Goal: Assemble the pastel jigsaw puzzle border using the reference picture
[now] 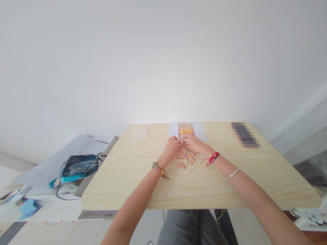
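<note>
Grey-trousered knees (189, 226) at bottom edge, under the desk (122, 183). Two bare forearms reaching forward over light wood top, meeting near the middle. Beaded bracelet (159, 169) on left wrist; red string (212, 158) and silver bangle (232, 174) on right arm. Loose puzzle pieces (188, 160) in a small heap just below the hands, touching desk, partly under right wrist; kept close, likely for easy picking. Left hand (171, 148) curled, fingers pinched together at the tips; probably nipping a piece, too small to tell. Right hand (194, 143) flat-ish, fingers extended toward left fingertips, touching or nearly so; grasp cannot be told. Both hands meeting at lower edge of picture card (185, 130), yellow figure on orange, lying flat on a white sheet (200, 131) near far desk edge; likely set there as reference or base. Pale translucent rectangle (139, 134) left of sheet, apart from it, flat, contents not readable. Phone (244, 135) far right on desk, blurred, well apart from hands. Off desk to left: lower surface with dark blue bag (79, 165), shiny, cord looped beside it; contents hidden. Beyond, plain white wall (163, 61).
</note>
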Available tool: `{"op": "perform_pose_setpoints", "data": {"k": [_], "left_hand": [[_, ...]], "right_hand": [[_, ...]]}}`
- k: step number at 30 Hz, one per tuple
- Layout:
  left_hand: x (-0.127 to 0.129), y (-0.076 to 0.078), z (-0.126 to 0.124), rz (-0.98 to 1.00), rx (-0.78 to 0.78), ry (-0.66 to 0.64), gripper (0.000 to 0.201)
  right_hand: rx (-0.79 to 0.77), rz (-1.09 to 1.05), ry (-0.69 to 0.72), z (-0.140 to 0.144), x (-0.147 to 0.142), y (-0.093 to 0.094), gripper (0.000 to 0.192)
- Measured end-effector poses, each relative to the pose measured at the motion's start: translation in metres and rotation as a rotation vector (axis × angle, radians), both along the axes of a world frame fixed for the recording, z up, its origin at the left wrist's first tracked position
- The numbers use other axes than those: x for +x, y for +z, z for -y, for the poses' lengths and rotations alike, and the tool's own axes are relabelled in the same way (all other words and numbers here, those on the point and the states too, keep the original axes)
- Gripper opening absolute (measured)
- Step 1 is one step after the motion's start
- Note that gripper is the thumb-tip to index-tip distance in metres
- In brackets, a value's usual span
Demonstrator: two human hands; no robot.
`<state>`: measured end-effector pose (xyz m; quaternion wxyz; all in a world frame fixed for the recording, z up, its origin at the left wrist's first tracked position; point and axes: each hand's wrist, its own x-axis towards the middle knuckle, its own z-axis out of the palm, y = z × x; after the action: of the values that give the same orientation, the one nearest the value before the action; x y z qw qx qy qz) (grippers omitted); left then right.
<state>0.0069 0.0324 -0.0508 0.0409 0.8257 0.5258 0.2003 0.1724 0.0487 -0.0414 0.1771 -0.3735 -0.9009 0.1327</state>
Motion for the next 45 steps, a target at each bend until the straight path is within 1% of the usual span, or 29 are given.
{"op": "perform_pose_setpoints", "data": {"k": [6,10,12,15,19,21,26,31,34,37,42,45], "left_hand": [[-0.002,-0.003,-0.004,0.014,0.011,-0.036,0.011],[-0.004,-0.001,-0.004,0.045,0.045,-0.054,0.01],[-0.007,0.002,-0.003,0.064,0.068,-0.079,0.01],[-0.01,0.01,0.001,0.096,0.111,-0.131,0.013],[-0.013,0.021,0.011,0.158,0.257,-0.258,0.015],[-0.014,0.026,0.017,0.165,0.306,-0.309,0.016],[-0.01,0.035,0.031,0.182,0.338,-0.317,0.014],[-0.01,0.039,0.036,0.14,0.327,-0.325,0.011],[-0.021,0.036,0.035,0.111,0.305,-0.279,0.01],[-0.04,0.027,0.032,0.104,0.269,-0.194,0.007],[-0.066,0.005,0.024,0.101,0.153,-0.045,0.008],[-0.071,-0.01,0.018,0.106,0.14,-0.004,0.008]], "right_hand": [[0.037,-0.001,-0.024,0.003,-0.002,-0.002,0.012],[0.07,-0.012,0.024,0.003,-0.002,0.002,0.01],[0.084,-0.035,0.043,0.004,0.001,0.006,0.012],[0.103,-0.077,0.035,0.008,0.006,0.013,0.015],[0.144,-0.113,0.029,0.021,0.013,0.026,0.014],[0.177,-0.135,0.017,0.029,0.015,0.032,0.014],[0.24,-0.175,-0.006,0.045,0.02,0.038,0.022],[0.237,-0.178,-0.011,0.049,0.02,0.034,0.016],[0.234,-0.123,-0.002,0.045,0.006,0.03,0.014],[0.203,-0.032,0.005,0.035,-0.017,0.026,0.012],[0.149,0.101,0.032,0.019,-0.054,0.017,0.018],[0.133,0.123,0.037,0.016,-0.063,0.012,0.022]]}}
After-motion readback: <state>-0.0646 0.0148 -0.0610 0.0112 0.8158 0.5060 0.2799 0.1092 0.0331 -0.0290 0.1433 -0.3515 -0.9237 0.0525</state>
